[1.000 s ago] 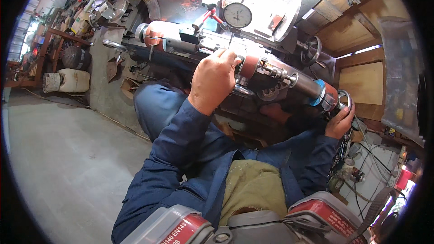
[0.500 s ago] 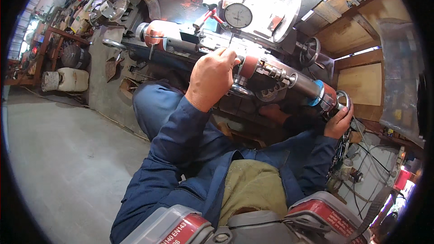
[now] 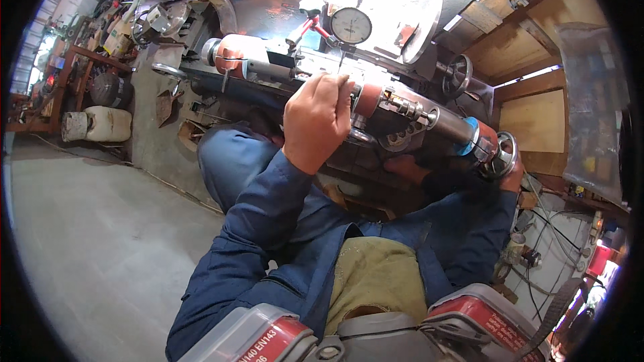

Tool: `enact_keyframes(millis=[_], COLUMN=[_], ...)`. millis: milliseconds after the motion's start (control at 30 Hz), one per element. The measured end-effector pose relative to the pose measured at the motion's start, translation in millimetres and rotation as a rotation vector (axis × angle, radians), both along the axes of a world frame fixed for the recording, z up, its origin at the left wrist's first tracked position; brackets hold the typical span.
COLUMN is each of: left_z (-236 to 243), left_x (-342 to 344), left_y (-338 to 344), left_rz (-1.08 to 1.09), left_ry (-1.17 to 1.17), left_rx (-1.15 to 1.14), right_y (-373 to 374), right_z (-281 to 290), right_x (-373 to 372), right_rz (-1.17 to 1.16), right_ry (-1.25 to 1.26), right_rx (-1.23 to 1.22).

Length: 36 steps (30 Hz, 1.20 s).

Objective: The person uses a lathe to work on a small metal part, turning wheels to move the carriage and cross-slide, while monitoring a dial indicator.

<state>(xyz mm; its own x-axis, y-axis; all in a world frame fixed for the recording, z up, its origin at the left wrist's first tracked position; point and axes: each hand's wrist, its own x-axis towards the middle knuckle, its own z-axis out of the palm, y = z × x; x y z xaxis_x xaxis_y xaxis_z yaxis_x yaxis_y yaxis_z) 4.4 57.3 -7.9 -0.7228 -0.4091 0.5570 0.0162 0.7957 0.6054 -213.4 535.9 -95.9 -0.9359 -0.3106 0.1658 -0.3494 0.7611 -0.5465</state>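
My left hand point(image 3: 315, 121) is closed, fingertips pinched together at the middle of a machine with a long horizontal steel bar point(image 3: 270, 70). What lies between those fingers is hidden. Just right of them is a reddish-brown collar point(image 3: 368, 100), with a small handwheel point(image 3: 362, 135) below it. Above the fingers, a round dial gauge point(image 3: 351, 25) hangs on a red jointed arm point(image 3: 312, 25), its thin stem pointing down toward the bar. My right hand point(image 3: 512, 175) is at the rim of a chrome handwheel point(image 3: 500, 162) at the machine's right end; its fingers curl behind the rim, partly hidden.
Another handwheel point(image 3: 459, 75) stands at the back right, and one point(image 3: 169, 68) at the left end. Wooden panels point(image 3: 533, 124) and a plastic sheet point(image 3: 594, 107) border the right. A whitish jug point(image 3: 109, 124) sits on the floor at left. Cables trail at lower right.
My right hand has slid down and around the outer side of the chrome handwheel, exposing more of its rim. My left hand has shifted slightly lower, staying closed at the bar.
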Motion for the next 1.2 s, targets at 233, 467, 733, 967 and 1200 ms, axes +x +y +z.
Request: enact_keyframes(millis=[233,467,733,967,1200], left_z=[-21,-47,-69,-75,-80], left_x=[-2,-1,-4,-4,-5], left_y=[35,82,90,86,88], left_rz=[-0.65,-1.041,-1.029,-1.007,-1.001], left_ry=[-0.02,-0.414,-0.503,-0.596,-0.552], left_rx=[0.094,-0.026,-0.04,-0.101,-0.078], right_y=[13,21,-11,-13,-24], right_z=[-36,32,61,38,26], right_x=[24,59,29,-1,-15], right_rz=[-0.043,0.033,-0.002,-0.086,-0.115], right_ry=[-0.048,-0.284,-0.201,-0.205,-0.201], right_rx=[-0.109,-0.073,-0.425,-0.526,-0.508])
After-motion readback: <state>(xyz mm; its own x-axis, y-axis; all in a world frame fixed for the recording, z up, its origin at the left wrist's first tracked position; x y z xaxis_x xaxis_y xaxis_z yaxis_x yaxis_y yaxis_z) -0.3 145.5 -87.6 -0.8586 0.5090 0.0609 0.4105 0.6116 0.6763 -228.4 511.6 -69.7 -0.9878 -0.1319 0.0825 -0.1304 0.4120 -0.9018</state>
